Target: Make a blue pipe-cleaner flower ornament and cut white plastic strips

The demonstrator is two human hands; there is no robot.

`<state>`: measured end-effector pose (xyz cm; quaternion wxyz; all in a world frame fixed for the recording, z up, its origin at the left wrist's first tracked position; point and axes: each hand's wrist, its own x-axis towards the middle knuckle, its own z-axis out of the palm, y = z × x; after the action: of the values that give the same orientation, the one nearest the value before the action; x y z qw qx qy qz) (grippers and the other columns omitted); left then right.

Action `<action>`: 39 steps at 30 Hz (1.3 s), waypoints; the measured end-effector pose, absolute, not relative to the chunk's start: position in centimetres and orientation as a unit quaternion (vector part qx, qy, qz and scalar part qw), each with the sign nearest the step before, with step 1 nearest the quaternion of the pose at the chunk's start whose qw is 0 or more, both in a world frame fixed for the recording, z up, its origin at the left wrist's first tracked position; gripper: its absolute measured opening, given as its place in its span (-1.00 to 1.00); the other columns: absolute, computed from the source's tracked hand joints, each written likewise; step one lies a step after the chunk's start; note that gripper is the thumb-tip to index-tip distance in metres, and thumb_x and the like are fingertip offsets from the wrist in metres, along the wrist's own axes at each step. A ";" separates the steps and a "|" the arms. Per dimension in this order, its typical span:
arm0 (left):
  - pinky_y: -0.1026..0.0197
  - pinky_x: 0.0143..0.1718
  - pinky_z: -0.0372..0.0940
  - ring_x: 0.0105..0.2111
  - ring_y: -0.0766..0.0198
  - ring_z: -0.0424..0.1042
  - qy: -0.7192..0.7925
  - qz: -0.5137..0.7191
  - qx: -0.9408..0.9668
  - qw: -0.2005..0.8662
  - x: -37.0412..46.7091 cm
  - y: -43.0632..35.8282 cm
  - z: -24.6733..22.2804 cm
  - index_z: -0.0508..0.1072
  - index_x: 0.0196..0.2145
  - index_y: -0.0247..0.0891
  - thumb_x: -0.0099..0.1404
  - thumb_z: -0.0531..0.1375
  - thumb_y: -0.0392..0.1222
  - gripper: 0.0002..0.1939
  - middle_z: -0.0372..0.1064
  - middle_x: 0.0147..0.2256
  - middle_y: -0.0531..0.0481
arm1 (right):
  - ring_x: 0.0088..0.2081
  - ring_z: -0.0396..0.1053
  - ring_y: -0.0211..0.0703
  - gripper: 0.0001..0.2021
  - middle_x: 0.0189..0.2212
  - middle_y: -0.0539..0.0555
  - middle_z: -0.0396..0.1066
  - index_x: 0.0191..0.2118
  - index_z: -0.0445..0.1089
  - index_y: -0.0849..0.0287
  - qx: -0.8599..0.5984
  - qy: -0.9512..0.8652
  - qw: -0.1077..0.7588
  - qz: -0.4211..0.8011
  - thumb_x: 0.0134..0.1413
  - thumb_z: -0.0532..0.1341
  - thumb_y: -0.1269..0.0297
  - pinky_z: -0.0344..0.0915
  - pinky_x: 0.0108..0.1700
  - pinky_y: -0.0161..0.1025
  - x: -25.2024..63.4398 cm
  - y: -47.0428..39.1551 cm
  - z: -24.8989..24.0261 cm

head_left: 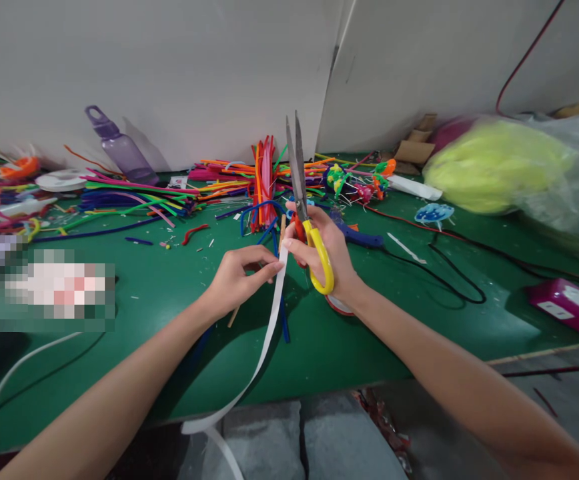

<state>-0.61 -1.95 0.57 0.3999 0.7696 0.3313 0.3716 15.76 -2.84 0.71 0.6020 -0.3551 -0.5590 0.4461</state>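
Note:
My left hand (244, 277) pinches a long white strip (273, 313) between thumb and forefinger. The strip curls down over the table's front edge. In my right hand (327, 250) is a pair of scissors (298, 167) with a yellow handle, its blades pointing up and slightly apart. The thumb and fingertips of that hand also press at the strip's upper end. A thin wooden stick (233, 316) passes behind my left hand and shows again by the right fingertips. Blue pipe cleaners (284, 320) hang or lie just behind the strip; which, I cannot tell.
Colourful pipe cleaners (144, 193) lie along the back of the green table (169, 353). A purple bottle (124, 150) leans at the wall. On the right are a blue glue gun (362, 237) with a black cord, a bag of yellow material (499, 163) and a magenta box (569, 307).

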 end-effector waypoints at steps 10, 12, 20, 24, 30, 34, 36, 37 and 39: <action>0.31 -0.50 0.21 -0.55 0.40 0.31 0.337 0.415 0.746 0.397 -1.1 -1.5 0.2 0.45 -0.54 -0.29 0.22 0.25 -0.10 -0.74 0.33 -0.54 0.04 | -0.42 0.23 -0.31 -0.47 -0.44 -0.10 0.22 -0.12 0.27 0.07 -0.392 -0.612 0.545 0.417 -0.19 0.41 -0.01 0.26 -0.35 -0.28 18.7 -2.3 2.5; 0.31 -0.50 0.18 -0.55 0.40 0.29 0.344 0.422 0.736 0.403 -1.2 -1.4 0.1 0.44 -0.56 -0.28 0.21 0.25 -0.10 -0.74 0.31 -0.55 0.05 | -0.38 0.24 -0.28 -0.41 -0.40 -0.07 0.23 -0.11 0.26 0.07 -0.416 -0.661 0.489 0.389 -0.25 0.43 -0.05 0.28 -0.29 -0.25 21.0 -2.3 3.5; 0.32 -0.50 0.19 -0.55 0.43 0.29 0.346 0.444 0.710 0.424 -1.3 -1.4 0.2 0.43 -0.58 -0.29 0.20 0.25 -0.16 -0.75 0.30 -0.55 0.06 | -0.10 0.33 0.08 -0.21 -0.12 0.10 0.36 0.09 0.25 0.01 -0.538 -0.783 0.192 0.248 -0.29 0.39 -0.22 0.30 -0.12 -0.10 29.2 -3.5 7.0; 0.32 -0.49 0.21 -0.54 0.42 0.30 0.339 0.461 0.694 0.437 -1.4 -1.3 0.0 0.43 -0.57 -0.28 0.21 0.25 -0.16 -0.76 0.31 -0.55 0.05 | -0.36 0.34 -0.08 -0.39 -0.31 0.07 0.42 -0.07 0.42 0.07 -0.560 -0.788 0.025 0.254 -0.19 0.30 -0.25 0.21 -0.38 -0.22 28.8 -4.7 8.1; 0.30 -0.47 0.21 -0.53 0.40 0.29 0.325 0.479 0.678 0.453 -1.4 -1.1 -0.3 0.41 -0.59 -0.27 0.21 0.25 -0.17 -0.75 0.30 -0.57 0.05 | -0.39 0.30 -0.16 -0.47 -0.35 0.03 0.44 -0.16 0.49 0.10 -0.507 -0.803 -0.046 0.310 -0.12 0.26 -0.22 0.11 -0.38 -0.28 26.6 -4.9 7.7; 0.28 -0.45 0.19 -0.51 0.39 0.29 0.329 0.472 0.680 0.454 -1.3 -1.2 -0.2 0.43 -0.60 -0.27 0.20 0.24 -0.19 -0.76 0.30 -0.56 0.05 | -0.36 0.32 -0.13 -0.48 -0.32 0.04 0.46 -0.13 0.48 0.10 -0.494 -0.808 -0.058 0.315 -0.08 0.23 -0.20 0.12 -0.37 -0.28 25.9 -4.3 7.7; 0.27 -0.42 0.18 -0.48 0.38 0.29 0.332 0.467 0.682 0.455 -1.3 -1.3 -0.1 0.43 -0.60 -0.27 0.19 0.24 -0.20 -0.77 0.31 -0.53 0.05 | -0.36 0.33 -0.13 -0.48 -0.31 0.05 0.46 -0.11 0.48 0.11 -0.490 -0.813 -0.061 0.310 -0.07 0.22 -0.19 0.13 -0.36 -0.27 25.6 -4.0 7.7; 0.26 -0.40 0.18 -0.47 0.38 0.29 0.334 0.465 0.681 0.456 -1.3 -1.3 -0.1 0.44 -0.60 -0.27 0.18 0.24 -0.20 -0.77 0.32 -0.52 0.05 | -0.34 0.34 -0.12 -0.48 -0.30 0.06 0.47 -0.10 0.47 0.12 -0.486 -0.816 -0.059 0.309 -0.06 0.22 -0.18 0.14 -0.35 -0.27 25.4 -3.9 7.7; 0.26 -0.38 0.17 -0.45 0.37 0.29 0.339 0.462 0.676 0.463 -1.3 -1.3 -0.1 0.45 -0.58 -0.27 0.18 0.24 -0.20 -0.80 0.32 -0.51 0.05 | -0.30 0.37 -0.09 -0.49 -0.26 0.06 0.48 -0.10 0.47 0.11 -0.477 -0.821 -0.056 0.309 -0.07 0.23 -0.16 0.17 -0.31 -0.26 25.1 -3.6 7.6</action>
<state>-1.25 -1.28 -0.12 0.4635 0.6757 0.3395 0.4619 25.06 -3.58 7.64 -0.0556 -0.4766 -0.8213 0.3086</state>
